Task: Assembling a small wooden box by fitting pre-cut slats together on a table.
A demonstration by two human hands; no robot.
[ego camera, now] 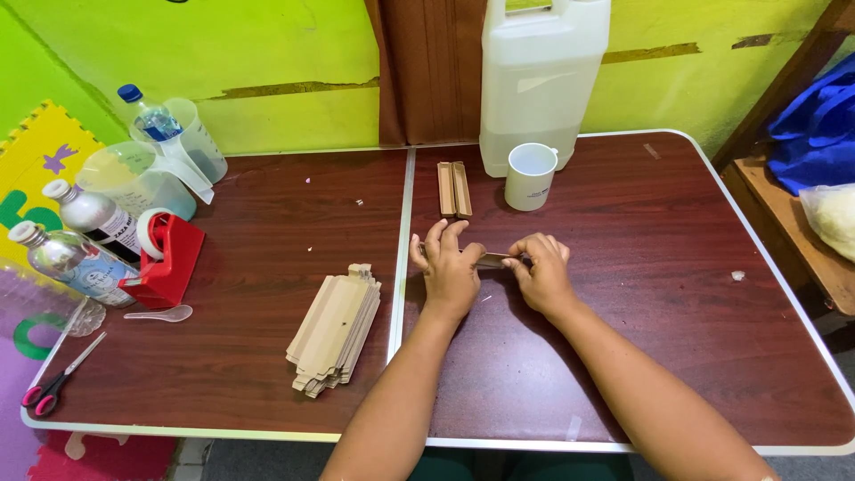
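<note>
Two bare hands meet near the middle of the dark red surface (623, 356), just right of the pale seam that runs from its far edge to its near edge. The left hand (448, 267) has its fingers (436, 239) curled down over one end of a small flat cardboard piece (492, 260), and the right hand (541, 270) pinches the other end between thumb and fingertips; only a short strip of the piece shows between them, low over the surface. Beyond the hands, two folded cardboard boxes (453, 189) lie side by side, lengthwise toward the far edge, with a white cup (530, 176) just to their right and a large white jug (541, 76) standing behind it against the far edge. Left of the seam a fanned stack of flat cardboard blanks (336, 330) lies near the left forearm, with open wood around it on every side. Along the left edge sit a red tape dispenser (166, 256), a white plastic spoon (160, 313), two silvery bottles (76, 240), clear measuring jugs (151, 169) and a blue-capped water bottle (153, 116); scissors with red and black handles (55, 383) lie at the near left corner. Right of the hands the surface runs bare to its rounded right edge, save for a small white scrap (737, 275); the near half is crossed only by the two forearms.
</note>
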